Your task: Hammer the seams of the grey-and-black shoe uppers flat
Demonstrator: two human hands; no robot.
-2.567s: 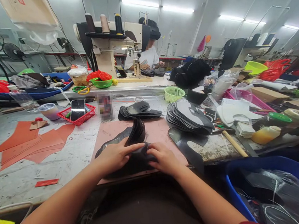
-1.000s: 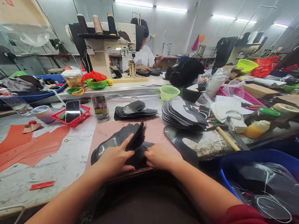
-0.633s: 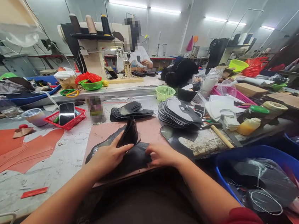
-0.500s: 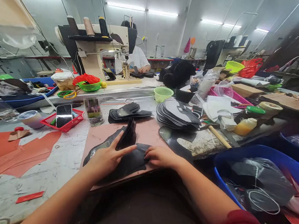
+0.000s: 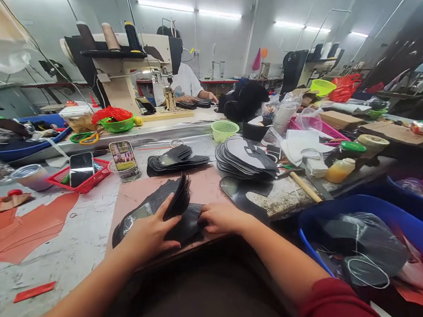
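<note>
Several black cut pieces, which look like shoe uppers (image 5: 162,193), lie stacked on a pink board (image 5: 206,183) in front of me. Part of the stack is folded upward in a fan of thin layers. My left hand (image 5: 150,238) rests on these pieces with fingers spread, the index finger against the raised layers. At the right end of the black pieces, my right hand (image 5: 223,219) has its fingers curled closed on the edge of one; its fingertips are partly hidden. Beyond them sits another black stack (image 5: 176,159). A pile of grey-and-black pieces (image 5: 241,158) is to the right.
Left stand a propped phone (image 5: 123,156), a red basket (image 5: 90,178), a lidded cup (image 5: 31,176) and orange sheets (image 5: 33,225). On the right are a wooden-handled hammer (image 5: 305,187), jars and a blue tub (image 5: 318,240). Behind, a sewing machine (image 5: 124,82) and a seated person (image 5: 186,83).
My left hand's fingers have shifted, with the thumb now out lower on the black pieces. The right hand stays at the edge. The whole view has swung slightly, moving things leftward.
</note>
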